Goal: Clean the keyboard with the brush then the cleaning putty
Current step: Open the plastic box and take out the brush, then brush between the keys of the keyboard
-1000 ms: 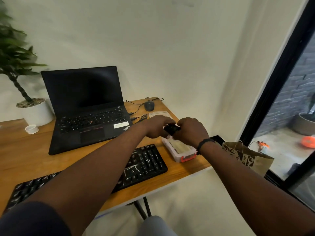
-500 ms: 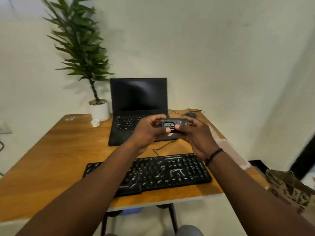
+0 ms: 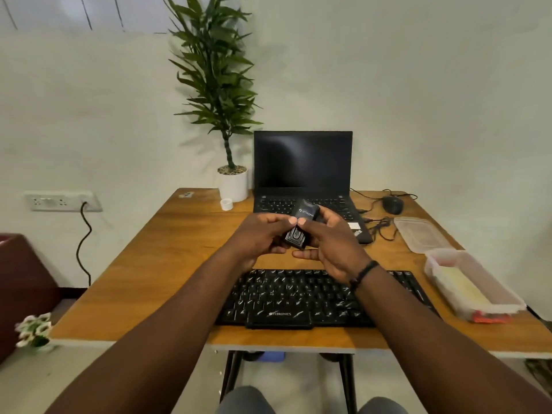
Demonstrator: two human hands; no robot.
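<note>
Our left hand (image 3: 263,234) and right hand (image 3: 328,237) both grip the brush (image 3: 300,227). It hangs above the keyboard (image 3: 298,297).

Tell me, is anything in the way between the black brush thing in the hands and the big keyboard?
Nothing visible is. Both hands, left hand and right hand, hold the black brush case in the air above the table, just behind the keyboard. The keys in front lie uncovered except where the forearms cross.

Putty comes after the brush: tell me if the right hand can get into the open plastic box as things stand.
Probably not yet: the right hand grips the black brush case with the left hand. The plastic box lies open, unobstructed.
</note>
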